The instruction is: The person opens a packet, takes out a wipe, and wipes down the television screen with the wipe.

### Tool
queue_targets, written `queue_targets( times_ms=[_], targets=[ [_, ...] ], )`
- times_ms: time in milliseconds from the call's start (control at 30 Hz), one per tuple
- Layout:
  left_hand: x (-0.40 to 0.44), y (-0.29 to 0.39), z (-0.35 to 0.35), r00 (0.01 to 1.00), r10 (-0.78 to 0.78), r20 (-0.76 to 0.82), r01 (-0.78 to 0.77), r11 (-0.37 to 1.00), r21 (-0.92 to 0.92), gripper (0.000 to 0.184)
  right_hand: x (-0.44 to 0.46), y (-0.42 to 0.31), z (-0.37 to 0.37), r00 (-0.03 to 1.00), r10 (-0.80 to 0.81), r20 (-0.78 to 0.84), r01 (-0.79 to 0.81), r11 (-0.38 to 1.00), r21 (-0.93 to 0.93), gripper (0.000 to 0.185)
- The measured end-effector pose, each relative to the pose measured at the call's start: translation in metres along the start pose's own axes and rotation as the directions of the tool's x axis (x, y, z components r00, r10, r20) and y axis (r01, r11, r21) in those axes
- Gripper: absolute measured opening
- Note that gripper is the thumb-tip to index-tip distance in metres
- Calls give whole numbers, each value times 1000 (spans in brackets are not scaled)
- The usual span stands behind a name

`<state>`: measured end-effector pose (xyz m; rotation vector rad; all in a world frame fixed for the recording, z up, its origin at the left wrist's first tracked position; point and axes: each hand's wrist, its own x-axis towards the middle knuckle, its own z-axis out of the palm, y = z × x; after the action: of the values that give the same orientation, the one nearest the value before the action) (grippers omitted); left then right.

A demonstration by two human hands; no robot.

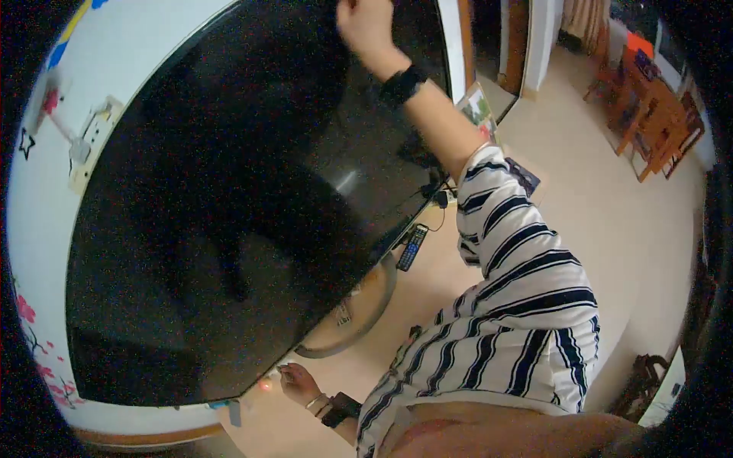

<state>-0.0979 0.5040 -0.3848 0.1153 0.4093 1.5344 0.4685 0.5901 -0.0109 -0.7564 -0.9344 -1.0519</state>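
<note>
A large black television (229,191) fills the left and middle of the view, its glossy screen showing dim reflections. My right hand (366,27) is raised over the screen at the top edge, with a dark band on the wrist. Its fingers look curled in, partly cut off by the frame; what they hold, if anything, cannot be seen. Down by the lower edge of the television, my left hand (299,383) has its fingers bent closed, near a small reddish light. Bracelets and a dark band circle that wrist. Whatever may be in those fingers is too small to make out.
A remote control (413,246) lies below the screen near a black cable adapter (442,200). A curved grey rim (382,305) sits nearby. On the left wall is a socket panel (93,141) with a plug. Wooden furniture (653,114) stands at far right.
</note>
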Motion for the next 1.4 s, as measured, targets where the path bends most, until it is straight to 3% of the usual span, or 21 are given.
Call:
queue_targets(
  times_ms=[100, 133, 200, 267, 333, 367, 400, 433, 533, 633, 667, 733, 767, 867, 933, 1000, 1100, 1267, 1300, 1367, 1400],
  targets=[
    [-1, 9, -4, 997, 58, 57, -59, 998, 16, 20, -72, -56, 35, 915, -180, 362, 139, 981, 137, 24],
    [-2, 9, 3, 999, 40, -4, -40, 998, -44, 21, -92, -86, 30, 778, -248, 578, 168, 968, 189, 17],
    [-2, 14, -6, 999, 39, -20, -40, 995, -91, 23, -130, -130, 10, 271, -469, 841, 217, 881, 422, 9],
    [5, 25, -38, 992, 53, 115, -52, 999, -15, 25, -167, -136, -12, 320, -771, 551, 360, 636, 682, 10],
    [-7, 32, -45, 984, 37, 172, -31, 999, -40, 25, -120, -145, -5, 173, -644, 746, 265, 759, 594, 13],
    [-12, 36, -48, 973, 27, 229, -14, 998, -57, 25, -89, -147, -2, 235, -483, 843, 309, 860, 406, 13],
    [-11, 39, -63, 971, 41, 234, -24, 997, -75, 25, -67, -137, 15, 460, -465, 756, 326, 881, 343, 17],
    [-8, 52, -81, 996, 28, 82, -12, 982, -189, 25, -44, -127, 25, 733, -514, 447, 356, 848, 391, 8],
    [-19, 50, -73, 996, 60, -63, -72, 976, -204, 25, -13, -123, 40, 929, -297, 223, 226, 929, 294, 13],
    [-20, 36, -77, 992, 110, -64, -117, 986, -116, 25, -56, -133, 31, 806, -498, 320, 385, 852, 355, 7],
    [-13, 33, -83, 990, 140, 2, -140, 990, -17, 24, -71, -150, 9, 689, -383, 615, 167, 910, 381, 23],
    [-11, 30, -81, 985, 161, 68, -166, 983, 77, 24, -116, -161, -15, 563, -545, 621, 336, 838, 431, 25],
    [6, 43, -52, 982, 93, 163, -100, 994, 38, 23, -152, -149, -15, 414, -449, 792, 52, 880, 472, 26],
    [-4, 58, -34, 980, 72, 184, -74, 997, 4, 22, -165, -147, -38, 357, -670, 650, 215, 737, 641, 18],
    [-10, 58, -36, 987, 93, 134, -96, 995, 15, 21, -129, -134, -20, 262, -579, 772, 140, 814, 563, 12],
    [-11, 58, -43, 989, 74, 129, -79, 996, 31, 21, -67, -121, -7, 569, -553, 609, 365, 833, 415, 16],
    [-22, 40, -41, 994, 97, 55, -98, 995, 16, 21, -6, -109, 10, 849, -423, 318, 354, 901, 252, 18],
    [-45, 21, -56, 997, 73, 39, -68, 991, -115, 21, -96, -111, -48, 737, -497, 457, 367, 863, 347, 18],
    [-48, 21, -60, 996, 78, 30, -75, 993, -91, 21, -116, -126, -78, 680, -467, 566, 296, 880, 371, 16],
    [-40, 34, -78, 996, 83, 43, -84, 996, 15, 21, -175, -139, -115, -125, -213, 969, 337, 910, 243, 10],
    [-43, 38, -87, 993, 103, 51, -109, 986, 124, 20, -210, -134, -142, 289, -497, 818, 204, 867, 454, 11]
  ],
)
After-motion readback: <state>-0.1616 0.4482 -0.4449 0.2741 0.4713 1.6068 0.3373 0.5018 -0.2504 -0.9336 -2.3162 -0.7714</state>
